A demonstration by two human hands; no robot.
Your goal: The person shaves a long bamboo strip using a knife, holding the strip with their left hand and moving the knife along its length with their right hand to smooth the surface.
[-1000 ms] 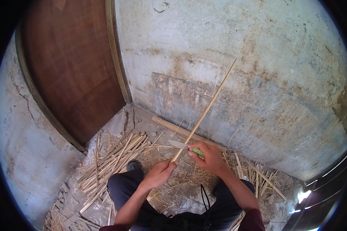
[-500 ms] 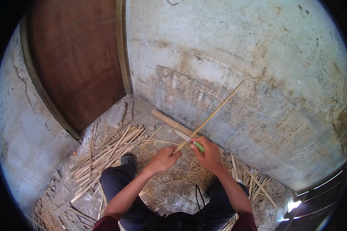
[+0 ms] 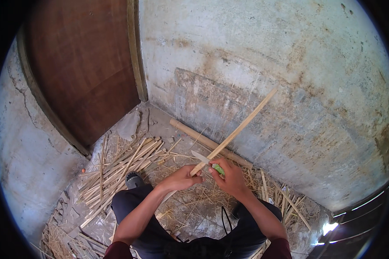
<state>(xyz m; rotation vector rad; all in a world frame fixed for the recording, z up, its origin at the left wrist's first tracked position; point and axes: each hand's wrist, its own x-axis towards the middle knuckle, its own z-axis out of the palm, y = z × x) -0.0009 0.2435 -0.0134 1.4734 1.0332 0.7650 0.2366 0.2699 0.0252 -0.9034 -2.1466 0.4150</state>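
A long, pale bamboo strip (image 3: pixel 242 126) slants from my left hand up toward the wall, its flat face showing. Near its lower end, my left hand (image 3: pixel 180 178) is closed around it. My right hand (image 3: pixel 229 176) grips a knife (image 3: pixel 200 157) by a handle with bright green on it. The blade crosses the strip just above my left hand, its tip pointing to the upper left. Fingers of my right hand lie close beside the strip; whether they touch it I cannot tell.
A heap of split bamboo strips (image 3: pixel 116 170) lies at the left by my shoe (image 3: pixel 134 179). Along the wall foot rests a thick bamboo pole (image 3: pixel 190 132). More strips (image 3: pixel 289 203) lie at the right. Shavings litter the floor. A brown door (image 3: pixel 82 64) stands at the back left.
The bamboo strip has turned from its narrow edge to its wider flat face. Both hands and the knife have shifted slightly left. My left shoe and knee have moved left.
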